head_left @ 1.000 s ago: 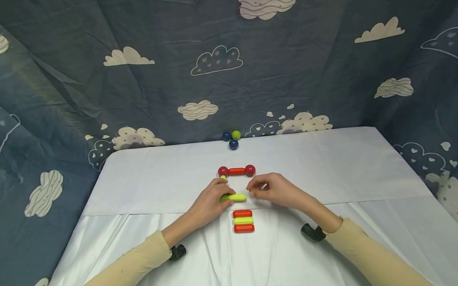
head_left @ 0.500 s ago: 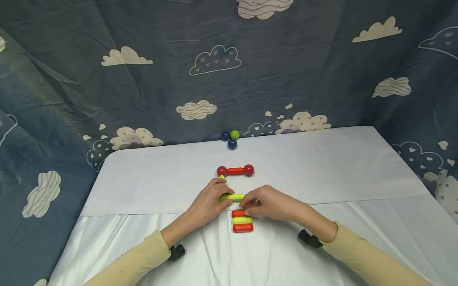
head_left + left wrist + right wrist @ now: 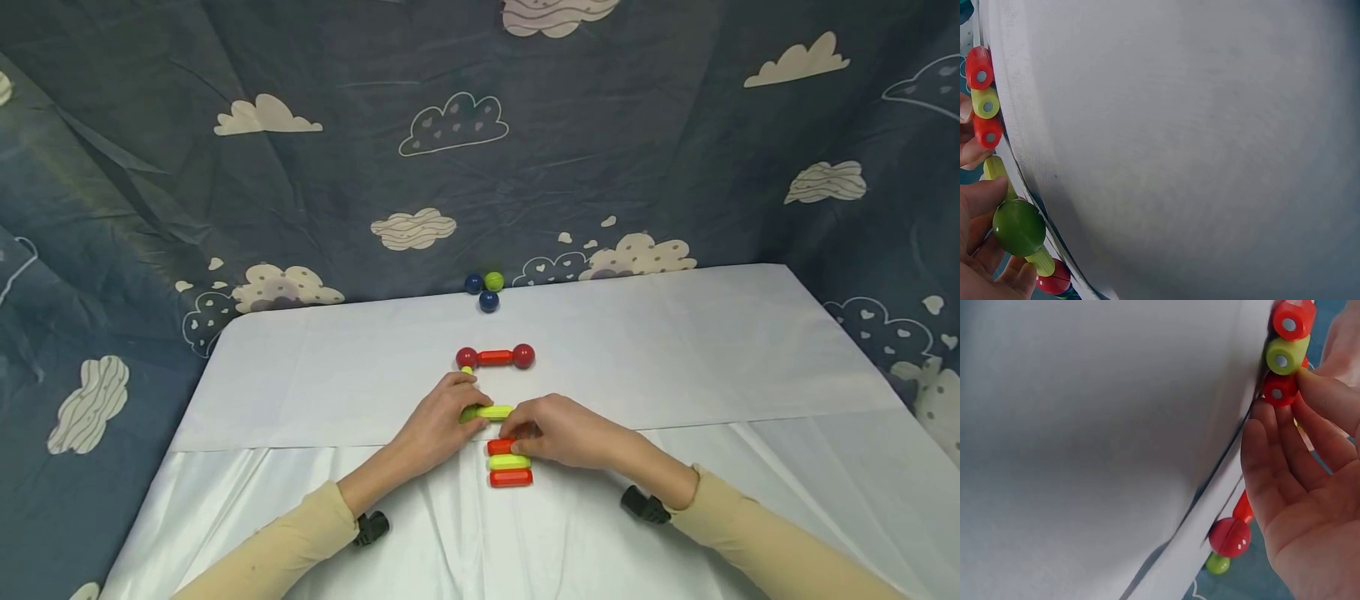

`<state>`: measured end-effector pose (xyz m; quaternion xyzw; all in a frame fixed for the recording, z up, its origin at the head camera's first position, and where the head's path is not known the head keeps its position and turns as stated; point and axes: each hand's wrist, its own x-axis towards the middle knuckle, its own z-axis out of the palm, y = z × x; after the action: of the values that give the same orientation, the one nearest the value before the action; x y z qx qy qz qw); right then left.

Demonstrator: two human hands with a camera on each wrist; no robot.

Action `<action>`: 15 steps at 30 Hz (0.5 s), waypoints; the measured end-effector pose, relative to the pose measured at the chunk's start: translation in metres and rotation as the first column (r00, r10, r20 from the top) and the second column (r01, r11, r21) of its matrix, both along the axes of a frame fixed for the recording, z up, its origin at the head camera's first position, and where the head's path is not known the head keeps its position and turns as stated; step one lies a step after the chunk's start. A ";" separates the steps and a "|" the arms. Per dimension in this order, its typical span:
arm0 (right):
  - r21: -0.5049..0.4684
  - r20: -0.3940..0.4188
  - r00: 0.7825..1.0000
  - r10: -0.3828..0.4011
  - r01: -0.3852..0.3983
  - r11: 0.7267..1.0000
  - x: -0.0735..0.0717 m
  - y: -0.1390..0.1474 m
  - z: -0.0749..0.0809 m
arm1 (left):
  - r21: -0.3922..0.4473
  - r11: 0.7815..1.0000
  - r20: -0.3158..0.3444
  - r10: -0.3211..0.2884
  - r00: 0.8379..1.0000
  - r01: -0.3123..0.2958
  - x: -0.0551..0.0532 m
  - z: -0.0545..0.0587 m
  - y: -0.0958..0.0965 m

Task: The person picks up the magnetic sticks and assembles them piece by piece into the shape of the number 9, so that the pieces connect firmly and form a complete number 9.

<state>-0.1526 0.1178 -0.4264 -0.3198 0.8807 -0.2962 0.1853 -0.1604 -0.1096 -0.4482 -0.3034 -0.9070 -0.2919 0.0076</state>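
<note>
My left hand grips a green ball, mostly hidden under the fingers in the head view. A yellow-green magnetic rod extends right from that ball, and another yellow-green rod leads from it towards a red ball. A red rod joins this ball to a second red ball. My right hand pinches the far red rod of a side-by-side row. Beside it lie a yellow-green rod and another red rod, with round metal ends showing in the wrist views.
Two blue balls and a green ball sit together at the back edge of the white-covered table. A dark curtain with clouds hangs behind the table and along its sides.
My right hand has come down and towards me, from beside the yellow-green rod's right end to the far red rod of the row, which it now pinches. My left hand keeps its place.
</note>
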 end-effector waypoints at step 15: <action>-0.171 0.102 0.984 -0.147 0.163 0.972 -0.005 0.028 -0.003 | -0.007 1.000 0.007 0.016 1.000 -0.016 0.001 0.000 0.002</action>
<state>-0.1572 0.1462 -0.4297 -0.2518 0.8638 -0.4014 0.1713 -0.1595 -0.1078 -0.4483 -0.2953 -0.9104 -0.2897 0.0057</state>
